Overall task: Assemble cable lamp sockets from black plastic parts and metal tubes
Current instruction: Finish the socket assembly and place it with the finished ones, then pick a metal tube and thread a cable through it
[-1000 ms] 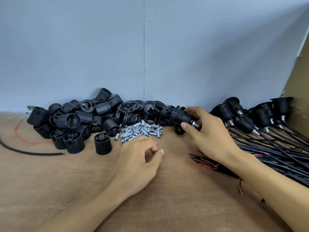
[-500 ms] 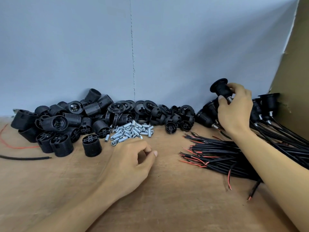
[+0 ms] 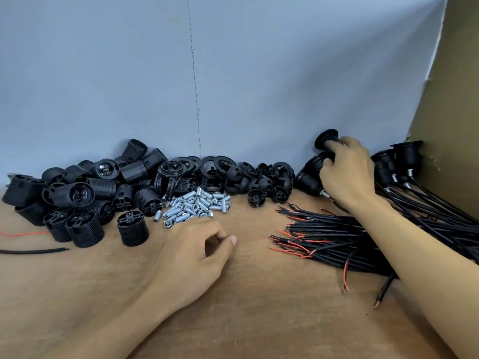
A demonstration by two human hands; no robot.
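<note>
My right hand (image 3: 346,174) grips an assembled black socket (image 3: 327,139) at the far right, held against the wall above other finished sockets (image 3: 308,180). My left hand (image 3: 193,251) rests on the wooden table (image 3: 246,307) with its fingers loosely curled and nothing in them, just in front of a heap of small metal tubes (image 3: 195,204). A pile of threaded black socket bodies (image 3: 80,193) lies at the left. Black rings and caps (image 3: 233,174) lie along the wall in the middle.
A bundle of black cables with red and bare wire ends (image 3: 337,237) lies under my right forearm. More finished sockets with cables (image 3: 399,161) stand by a brown cardboard wall (image 3: 453,99). A loose black cable (image 3: 33,251) lies at the left edge.
My right hand carried the assembled socket from the middle of the table to the far right and now sets it lower onto the finished pile. My left hand stayed in place.
</note>
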